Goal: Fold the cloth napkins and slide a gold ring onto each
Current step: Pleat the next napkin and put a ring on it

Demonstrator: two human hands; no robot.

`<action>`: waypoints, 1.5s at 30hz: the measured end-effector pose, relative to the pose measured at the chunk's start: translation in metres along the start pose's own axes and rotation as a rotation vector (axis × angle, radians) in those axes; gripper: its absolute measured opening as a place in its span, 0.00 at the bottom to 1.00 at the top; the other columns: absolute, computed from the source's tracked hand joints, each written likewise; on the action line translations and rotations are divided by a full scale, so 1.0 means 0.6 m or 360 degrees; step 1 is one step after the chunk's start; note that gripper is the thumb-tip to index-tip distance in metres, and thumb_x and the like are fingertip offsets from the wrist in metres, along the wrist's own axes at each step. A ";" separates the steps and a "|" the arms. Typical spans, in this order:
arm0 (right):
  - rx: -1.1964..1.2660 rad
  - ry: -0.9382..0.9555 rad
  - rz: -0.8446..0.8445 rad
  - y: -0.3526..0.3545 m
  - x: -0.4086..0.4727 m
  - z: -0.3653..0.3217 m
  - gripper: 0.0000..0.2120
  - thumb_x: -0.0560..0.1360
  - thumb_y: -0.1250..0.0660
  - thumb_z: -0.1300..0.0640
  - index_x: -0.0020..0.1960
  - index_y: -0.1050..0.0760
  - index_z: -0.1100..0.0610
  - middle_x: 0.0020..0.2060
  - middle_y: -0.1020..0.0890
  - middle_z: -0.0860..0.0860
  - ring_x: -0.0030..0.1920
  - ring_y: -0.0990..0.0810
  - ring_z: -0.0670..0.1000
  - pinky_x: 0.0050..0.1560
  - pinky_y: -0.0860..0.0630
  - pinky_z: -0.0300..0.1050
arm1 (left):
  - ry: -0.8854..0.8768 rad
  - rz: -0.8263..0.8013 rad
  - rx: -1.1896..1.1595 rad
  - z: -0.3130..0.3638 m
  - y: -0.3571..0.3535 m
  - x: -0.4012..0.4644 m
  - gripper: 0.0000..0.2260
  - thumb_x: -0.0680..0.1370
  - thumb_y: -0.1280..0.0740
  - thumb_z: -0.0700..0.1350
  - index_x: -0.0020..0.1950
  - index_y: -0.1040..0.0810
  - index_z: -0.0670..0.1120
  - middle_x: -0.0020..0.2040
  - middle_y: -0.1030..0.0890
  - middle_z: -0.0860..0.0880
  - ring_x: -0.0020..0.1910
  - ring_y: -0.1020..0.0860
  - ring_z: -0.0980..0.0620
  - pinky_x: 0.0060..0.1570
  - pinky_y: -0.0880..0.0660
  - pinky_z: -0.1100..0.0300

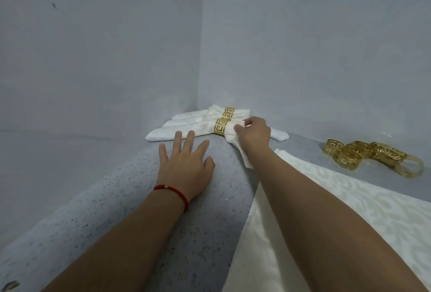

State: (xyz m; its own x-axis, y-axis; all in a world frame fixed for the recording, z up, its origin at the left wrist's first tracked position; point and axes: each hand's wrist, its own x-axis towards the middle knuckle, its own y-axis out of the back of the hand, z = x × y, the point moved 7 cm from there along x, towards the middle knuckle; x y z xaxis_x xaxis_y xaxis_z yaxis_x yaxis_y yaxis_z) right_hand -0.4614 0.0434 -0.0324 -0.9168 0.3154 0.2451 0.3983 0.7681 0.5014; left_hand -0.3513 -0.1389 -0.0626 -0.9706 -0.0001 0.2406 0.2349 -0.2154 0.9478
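- A loose heap of gold openwork napkin rings [370, 155] with a Greek-key pattern lies on the grey speckled tabletop [130, 217] at the far right, well apart from both hands.
- A large unfolded cream damask cloth [349, 203] spreads over the right side of the tabletop; the right forearm lies across it and hides part of its near edge.
- Plain grey walls [93, 58] meet in a corner just behind the finished napkins.
- A red cord bracelet [179, 192] with a small gold bead circles the left wrist.
- No brand, label or writing can be read anywhere.
- 3 folded white cloth napkins [186, 126], each inside a gold ring, lie side by side in the far corner of the tabletop, long axes running left to right, slightly angled.
- The nearest ringed napkin [198, 129] has its gold ring [220, 126] about mid-length; its right end fans out toward the near right.
- The right hand [254, 132] pinches that fanned right end between curled fingers and thumb, just beside the ring, covering part of the napkins behind.
- The left hand [186, 163] rests flat on the tabletop, fingers straight and spread, fingertips just short of the nearest napkin, holding nothing.
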 end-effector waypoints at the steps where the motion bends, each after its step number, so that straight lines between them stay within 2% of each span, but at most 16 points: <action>1: -0.0044 0.0000 0.0010 -0.002 0.002 0.000 0.14 0.77 0.29 0.56 0.60 0.21 0.61 0.55 0.16 0.57 0.59 0.19 0.58 0.54 0.28 0.44 | 0.0001 -0.0009 0.0002 0.000 -0.001 0.000 0.24 0.83 0.52 0.57 0.80 0.47 0.59 0.82 0.56 0.51 0.81 0.60 0.46 0.76 0.57 0.35; 8: -0.0098 -0.0019 0.0098 -0.006 0.011 -0.001 0.13 0.80 0.32 0.58 0.64 0.23 0.61 0.60 0.18 0.57 0.61 0.21 0.57 0.52 0.34 0.41 | -0.0006 -0.0014 0.0022 0.004 0.001 -0.001 0.24 0.83 0.52 0.56 0.80 0.48 0.59 0.83 0.55 0.50 0.80 0.61 0.46 0.76 0.57 0.36; 12: -0.0210 0.0002 0.0015 -0.008 0.012 -0.008 0.13 0.81 0.34 0.57 0.63 0.25 0.62 0.59 0.19 0.58 0.61 0.22 0.58 0.53 0.31 0.44 | -0.0018 -0.0061 -0.0001 -0.004 -0.005 0.005 0.24 0.83 0.53 0.56 0.80 0.47 0.59 0.82 0.54 0.50 0.81 0.60 0.45 0.76 0.55 0.35; 15: -0.0287 0.0157 0.0043 0.027 -0.014 -0.020 0.12 0.82 0.38 0.57 0.63 0.27 0.62 0.59 0.21 0.58 0.61 0.23 0.58 0.57 0.31 0.47 | 0.0014 -0.0081 -0.0052 -0.006 -0.006 0.008 0.24 0.83 0.53 0.57 0.80 0.45 0.59 0.82 0.52 0.50 0.81 0.58 0.45 0.76 0.54 0.36; 19: -0.0364 0.0406 0.0027 0.139 -0.079 -0.003 0.11 0.80 0.37 0.56 0.61 0.24 0.57 0.56 0.20 0.54 0.57 0.22 0.56 0.54 0.28 0.48 | 0.0031 -0.0032 -0.0111 0.000 0.010 -0.003 0.23 0.82 0.50 0.57 0.77 0.36 0.56 0.80 0.42 0.48 0.80 0.51 0.44 0.76 0.51 0.36; 22: -0.0552 0.0495 0.0040 0.261 -0.125 0.056 0.07 0.79 0.35 0.55 0.55 0.22 0.55 0.51 0.17 0.52 0.51 0.19 0.56 0.51 0.24 0.49 | 0.0084 -0.0052 -0.0195 -0.002 0.029 -0.013 0.23 0.79 0.46 0.58 0.72 0.29 0.54 0.73 0.29 0.47 0.76 0.40 0.44 0.74 0.47 0.37; 24: -0.0696 0.0411 0.0063 0.371 -0.163 0.116 0.04 0.79 0.35 0.54 0.50 0.22 0.53 0.47 0.16 0.52 0.48 0.18 0.58 0.49 0.22 0.51 | 0.0102 -0.0064 -0.0396 0.020 0.049 -0.041 0.25 0.77 0.41 0.57 0.72 0.26 0.50 0.71 0.26 0.45 0.71 0.33 0.43 0.73 0.39 0.44; 27: -0.1045 0.0234 0.0125 0.527 -0.199 0.209 0.06 0.78 0.36 0.53 0.46 0.22 0.53 0.45 0.16 0.55 0.47 0.18 0.60 0.47 0.21 0.52 | 0.0209 -0.0002 -0.0741 0.069 0.075 -0.077 0.18 0.77 0.33 0.48 0.68 0.24 0.48 0.67 0.24 0.44 0.66 0.27 0.43 0.64 0.32 0.54; 30: -0.1414 -0.0034 0.0162 0.661 -0.236 0.298 0.12 0.80 0.38 0.50 0.53 0.21 0.56 0.53 0.18 0.60 0.54 0.19 0.63 0.52 0.24 0.54 | -0.0079 0.0042 -0.0523 0.171 0.087 -0.128 0.11 0.75 0.32 0.47 0.56 0.18 0.50 0.56 0.21 0.46 0.59 0.25 0.45 0.57 0.28 0.55; 33: -0.1452 -0.0221 0.0193 0.744 -0.258 0.363 0.16 0.83 0.41 0.50 0.62 0.21 0.56 0.59 0.20 0.60 0.60 0.22 0.64 0.57 0.25 0.57 | -0.0336 0.0061 -0.0254 0.277 0.084 -0.185 0.08 0.75 0.34 0.52 0.50 0.18 0.53 0.50 0.20 0.50 0.56 0.27 0.47 0.54 0.27 0.51; 35: -0.1389 -0.0224 0.0195 0.760 -0.261 0.384 0.14 0.82 0.40 0.51 0.60 0.18 0.53 0.57 0.20 0.60 0.59 0.22 0.65 0.56 0.24 0.56 | -0.0376 0.0008 -0.0192 0.326 0.073 -0.213 0.11 0.76 0.36 0.57 0.52 0.20 0.54 0.51 0.21 0.52 0.57 0.27 0.47 0.56 0.28 0.50; 37: -0.1283 -0.0206 0.0259 0.763 -0.263 0.384 0.10 0.80 0.35 0.52 0.52 0.15 0.52 0.53 0.18 0.58 0.55 0.21 0.64 0.52 0.23 0.54 | -0.0356 -0.0090 -0.0205 0.355 0.053 -0.230 0.13 0.76 0.36 0.59 0.54 0.20 0.54 0.52 0.23 0.52 0.56 0.27 0.48 0.56 0.29 0.51; 39: -0.1215 -0.0175 0.0355 0.761 -0.265 0.373 0.07 0.77 0.31 0.54 0.47 0.14 0.51 0.48 0.15 0.56 0.50 0.19 0.63 0.47 0.24 0.50 | -0.0335 -0.0118 -0.0186 0.369 0.037 -0.237 0.10 0.77 0.35 0.57 0.52 0.21 0.54 0.52 0.23 0.52 0.55 0.26 0.48 0.56 0.28 0.51; 41: -0.1155 -0.0189 0.0411 0.762 -0.267 0.369 0.06 0.76 0.30 0.57 0.44 0.14 0.53 0.42 0.15 0.55 0.45 0.18 0.61 0.43 0.26 0.46 | -0.0301 -0.0073 -0.0202 0.378 0.039 -0.239 0.05 0.77 0.33 0.52 0.45 0.21 0.53 0.48 0.22 0.53 0.53 0.25 0.48 0.53 0.26 0.50; 43: -0.1142 -0.0223 0.0403 0.756 -0.265 0.368 0.08 0.76 0.32 0.60 0.41 0.16 0.55 0.38 0.16 0.55 0.40 0.19 0.60 0.40 0.26 0.46 | -0.0276 -0.0041 -0.0187 0.379 0.042 -0.241 0.05 0.77 0.33 0.49 0.40 0.22 0.52 0.44 0.21 0.53 0.49 0.23 0.48 0.50 0.25 0.50; 45: -0.1254 -0.0202 0.0361 0.757 -0.267 0.360 0.10 0.77 0.35 0.61 0.39 0.18 0.57 0.38 0.17 0.55 0.39 0.20 0.60 0.41 0.23 0.48 | -0.0304 -0.0008 -0.0144 0.385 0.044 -0.241 0.07 0.78 0.33 0.47 0.39 0.22 0.50 0.41 0.21 0.53 0.47 0.22 0.48 0.47 0.26 0.52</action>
State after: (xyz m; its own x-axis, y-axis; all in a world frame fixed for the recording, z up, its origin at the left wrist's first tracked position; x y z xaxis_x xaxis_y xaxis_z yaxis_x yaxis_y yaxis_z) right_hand -0.1404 0.4623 -0.0234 -0.7893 0.5123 0.3384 0.4351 0.0777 0.8970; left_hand -0.1928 0.0810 -0.0244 -0.9423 0.1843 0.2795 0.2163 -0.3019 0.9285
